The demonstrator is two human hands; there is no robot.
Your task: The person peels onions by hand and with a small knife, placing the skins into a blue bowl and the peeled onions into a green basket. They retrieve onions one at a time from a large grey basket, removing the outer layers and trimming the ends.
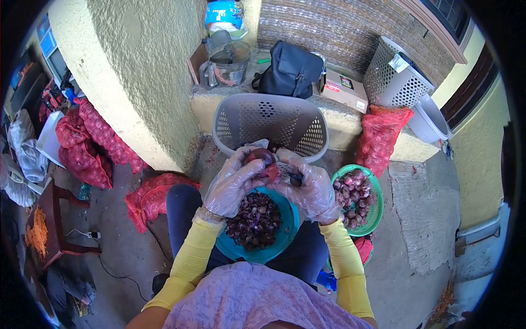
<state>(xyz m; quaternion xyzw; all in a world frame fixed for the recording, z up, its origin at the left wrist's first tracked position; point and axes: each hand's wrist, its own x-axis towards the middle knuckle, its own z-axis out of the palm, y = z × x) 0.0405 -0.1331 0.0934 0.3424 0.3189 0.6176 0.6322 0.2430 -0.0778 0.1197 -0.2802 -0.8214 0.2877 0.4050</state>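
Note:
Both my hands wear clear plastic gloves and meet above a blue basin. My left hand is closed around a red onion, with a pinkish-red piece showing below it near the fingertips. My right hand is closed with its fingertips close to the onion. A small dark object shows in its grip, too hidden for me to name. Under the hands, the basin between my knees holds many dark purple onion pieces and skins.
A grey perforated laundry basket stands just ahead. To the right are a green basket of onions and a red mesh sack. More mesh sacks lie left. A black backpack sits on the ledge.

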